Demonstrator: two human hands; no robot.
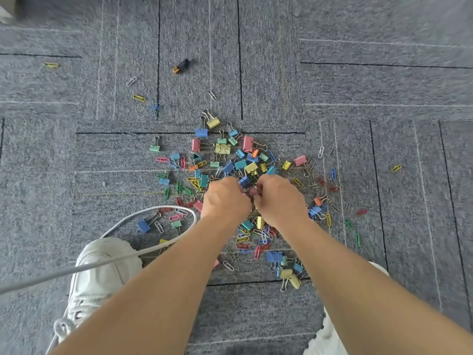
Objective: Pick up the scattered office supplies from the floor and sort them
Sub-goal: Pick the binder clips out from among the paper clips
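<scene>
Head view is showing a white mesh sneaker (102, 272) and a smooth white cable (76, 268) lying on looped grey carpet (358, 85). The left hand (225, 198) is curling knuckles-up into the heap of boxy binder clips (250, 167) and wiry paper clips (243, 238), and I cannot tell what it is holding. The right hand (279, 201) is pinching a pink binder clip (254, 191).

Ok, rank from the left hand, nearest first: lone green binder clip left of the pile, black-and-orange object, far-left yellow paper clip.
1. Green binder clip, up-left of left hand.
2. Black-and-orange object, top centre.
3. Yellow paper clip, top left.
</scene>
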